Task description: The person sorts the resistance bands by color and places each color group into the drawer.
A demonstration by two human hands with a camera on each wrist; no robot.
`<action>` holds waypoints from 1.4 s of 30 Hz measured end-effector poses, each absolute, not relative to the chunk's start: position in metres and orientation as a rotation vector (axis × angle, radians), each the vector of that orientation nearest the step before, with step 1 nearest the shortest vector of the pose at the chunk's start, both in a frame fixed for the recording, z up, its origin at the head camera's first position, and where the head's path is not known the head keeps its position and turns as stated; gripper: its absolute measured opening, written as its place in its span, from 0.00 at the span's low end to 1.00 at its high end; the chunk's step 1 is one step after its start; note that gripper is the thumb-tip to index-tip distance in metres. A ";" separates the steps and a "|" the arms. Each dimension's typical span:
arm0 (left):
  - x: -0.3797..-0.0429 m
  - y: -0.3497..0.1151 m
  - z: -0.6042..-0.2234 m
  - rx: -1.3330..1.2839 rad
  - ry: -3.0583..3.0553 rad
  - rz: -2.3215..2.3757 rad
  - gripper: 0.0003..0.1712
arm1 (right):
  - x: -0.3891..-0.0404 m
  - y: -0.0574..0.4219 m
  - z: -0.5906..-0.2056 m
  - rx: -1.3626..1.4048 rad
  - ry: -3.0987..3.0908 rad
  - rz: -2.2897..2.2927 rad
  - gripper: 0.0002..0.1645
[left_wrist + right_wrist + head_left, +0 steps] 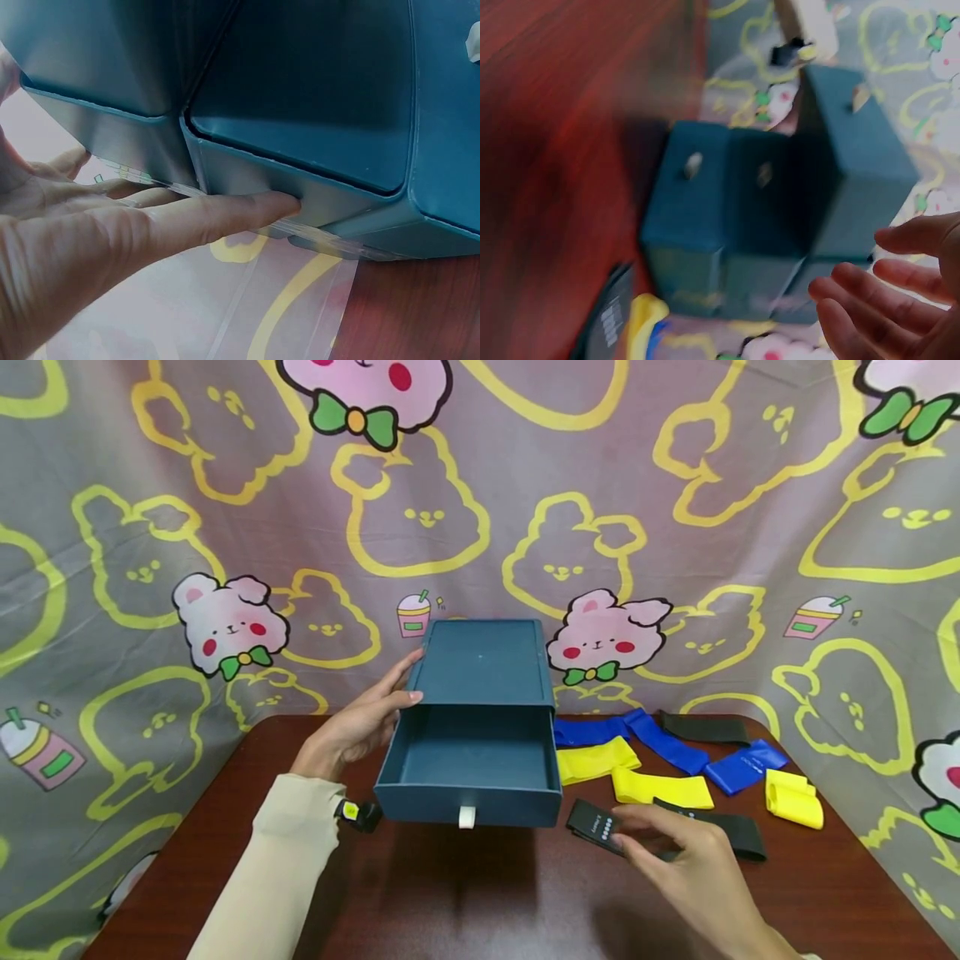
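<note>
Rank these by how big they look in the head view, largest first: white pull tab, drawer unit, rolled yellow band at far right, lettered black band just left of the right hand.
1. Drawer unit
2. Rolled yellow band and lettered black band: too alike to rank
3. White pull tab

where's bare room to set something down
Bare: tabletop in front of the drawer unit, tabletop left of the left sleeve, and inside the open drawer. Crowded: right of the unit, with blue bands, yellow bands, black bands and the right hand.
</note>
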State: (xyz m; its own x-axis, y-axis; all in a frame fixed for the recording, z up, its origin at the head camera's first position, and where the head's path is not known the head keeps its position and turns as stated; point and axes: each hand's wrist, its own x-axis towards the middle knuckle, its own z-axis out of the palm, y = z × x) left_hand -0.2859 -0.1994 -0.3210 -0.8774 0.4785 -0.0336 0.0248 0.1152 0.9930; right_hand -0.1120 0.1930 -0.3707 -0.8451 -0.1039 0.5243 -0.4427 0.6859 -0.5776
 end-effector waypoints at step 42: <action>-0.285 -0.199 -0.322 0.471 2.004 1.859 0.44 | -0.166 0.276 -0.438 0.181 -3.118 0.568 0.33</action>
State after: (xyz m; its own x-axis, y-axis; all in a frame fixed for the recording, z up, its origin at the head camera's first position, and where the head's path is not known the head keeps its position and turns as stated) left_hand -0.2853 -0.1992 -0.3220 -0.8775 0.4780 -0.0399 -0.0040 0.0759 0.9971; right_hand -0.1659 0.2756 -0.4384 -0.9930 -0.1179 -0.0119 -0.1061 0.9296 -0.3531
